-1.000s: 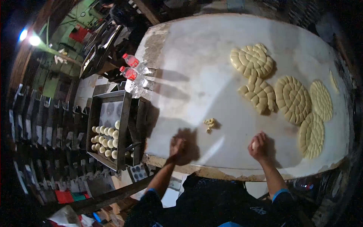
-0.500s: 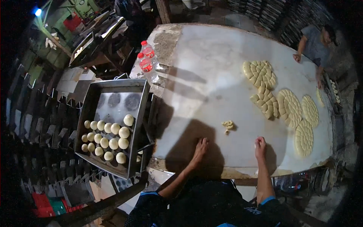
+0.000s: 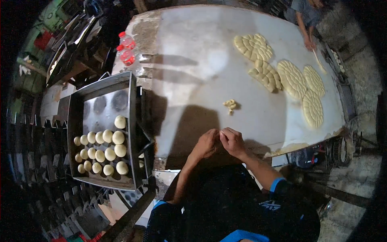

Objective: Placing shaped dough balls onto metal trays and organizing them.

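Over the table's front edge, my left hand (image 3: 207, 144) and my right hand (image 3: 232, 141) meet, knuckles close together. Both have their fingers curled in, and whatever they may hold is hidden. Just beyond them lies a small heap of dough scraps (image 3: 229, 105) on the pale worktable (image 3: 189, 92). To my left, a deep metal tray (image 3: 132, 109) carries rows of smooth round dough balls (image 3: 99, 155). Dough slabs scored into many pieces lie farther right, among them a flat round (image 3: 291, 79) and a partly broken slab (image 3: 266, 75).
Two clear bottles with red caps (image 3: 127, 54) stand at the table's far left edge. At the far right, another person's hand (image 3: 308, 43) is by a thin pale strip (image 3: 319, 61). Dark racks line the left side.
My hands were apart on either side of the scraps; now they are together at the table's front. The view has shifted. The other person's arm now reaches by the pale strip.
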Demonstrator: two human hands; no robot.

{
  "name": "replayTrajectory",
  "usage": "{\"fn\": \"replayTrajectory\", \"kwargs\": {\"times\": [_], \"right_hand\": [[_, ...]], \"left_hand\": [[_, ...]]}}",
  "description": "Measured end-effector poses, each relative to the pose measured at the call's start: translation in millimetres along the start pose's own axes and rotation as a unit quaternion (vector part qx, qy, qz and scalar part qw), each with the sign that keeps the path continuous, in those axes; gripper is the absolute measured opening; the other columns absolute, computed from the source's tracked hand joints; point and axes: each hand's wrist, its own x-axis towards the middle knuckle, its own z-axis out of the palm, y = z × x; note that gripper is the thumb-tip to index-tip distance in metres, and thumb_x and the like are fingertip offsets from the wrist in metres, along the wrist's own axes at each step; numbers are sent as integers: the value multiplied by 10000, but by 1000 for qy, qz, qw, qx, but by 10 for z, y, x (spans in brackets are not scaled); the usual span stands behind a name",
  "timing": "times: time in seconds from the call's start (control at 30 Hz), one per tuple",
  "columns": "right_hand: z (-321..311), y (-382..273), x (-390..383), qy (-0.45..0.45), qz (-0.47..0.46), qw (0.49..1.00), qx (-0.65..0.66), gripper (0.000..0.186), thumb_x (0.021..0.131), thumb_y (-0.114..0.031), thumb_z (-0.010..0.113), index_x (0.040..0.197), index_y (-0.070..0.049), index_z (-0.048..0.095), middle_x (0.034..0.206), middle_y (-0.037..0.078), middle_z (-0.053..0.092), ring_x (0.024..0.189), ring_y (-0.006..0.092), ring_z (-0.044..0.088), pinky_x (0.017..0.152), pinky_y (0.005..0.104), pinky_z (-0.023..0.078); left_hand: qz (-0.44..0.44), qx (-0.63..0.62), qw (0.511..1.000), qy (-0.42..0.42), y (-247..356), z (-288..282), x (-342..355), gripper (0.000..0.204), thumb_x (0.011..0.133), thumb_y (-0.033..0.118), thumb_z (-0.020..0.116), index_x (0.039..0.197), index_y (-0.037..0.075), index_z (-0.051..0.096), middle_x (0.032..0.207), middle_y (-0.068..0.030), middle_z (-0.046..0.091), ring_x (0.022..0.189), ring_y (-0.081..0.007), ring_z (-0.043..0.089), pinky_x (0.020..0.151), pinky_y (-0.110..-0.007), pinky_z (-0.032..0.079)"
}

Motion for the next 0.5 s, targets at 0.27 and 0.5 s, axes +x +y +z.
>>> {"fn": "replayTrajectory", "kwargs": {"times": [0.27, 0.5], "right_hand": [[-456, 1115, 762, 104, -37, 994, -14, 187, 830, -143, 632, 954, -34, 547, 956, 165, 530, 796, 376, 598, 664, 452, 506], [-801, 1285, 390, 39, -43, 997, 42, 137, 764, -105, 651, 854, -20, 594, 907, 174, 514, 818, 359, 567, 680, 460, 484]], "left_hand": [[-172, -199, 964, -45, 554, 113, 377, 174, 906, 142, 549, 995, -7, 529, 860, -50, 559, 811, -127, 506, 729, -283, 422], [-129, 336, 907, 218, -304, 940, -9, 259, 921, 252, 578, 1002, 8, 541, 1001, -167, 563, 992, -247, 569, 806, -341, 462]]}}
